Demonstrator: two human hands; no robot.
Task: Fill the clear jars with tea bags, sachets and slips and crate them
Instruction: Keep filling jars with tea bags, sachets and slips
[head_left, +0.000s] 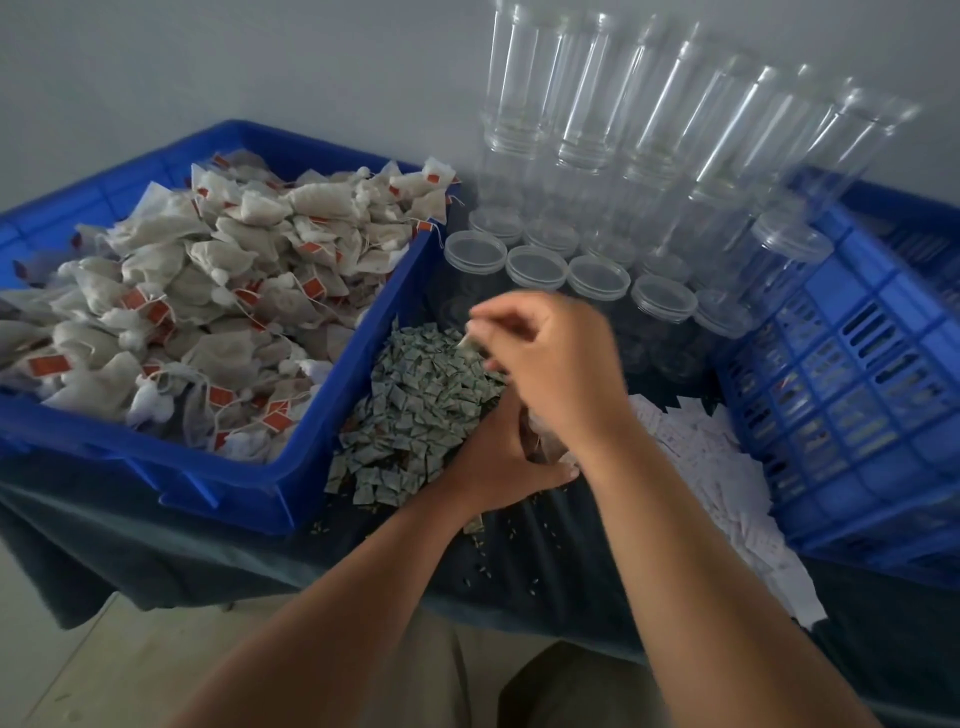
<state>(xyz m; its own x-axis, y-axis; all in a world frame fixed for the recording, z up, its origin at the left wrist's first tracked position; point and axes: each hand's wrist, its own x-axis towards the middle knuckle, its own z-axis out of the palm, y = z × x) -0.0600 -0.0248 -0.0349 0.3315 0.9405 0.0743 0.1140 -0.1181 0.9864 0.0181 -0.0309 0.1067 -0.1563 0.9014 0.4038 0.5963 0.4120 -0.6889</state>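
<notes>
Left hand (496, 462), centre frame: fingers curled round a mostly hidden object (537, 441) with brownish contents; kind cannot be told. Right hand (556, 364), just above, blurred: pinching one sachet (466, 341) over the sachet heap (415, 410). Hands close together, one above the other. Dark cloth (519, 571): strip showing along near table edge, flecked with loose grains. White slips (701, 467): loose pile, lower right, against blue slotted crate (857, 389); crate contents unclear. Blue tub (291, 467), left: heaped with tea bags (182, 312), red tags. Lidded clear jars (537, 267): rows behind heap, between tub and crate. Open jar stacks (587, 104): upper centre, leaning at wall.
</notes>
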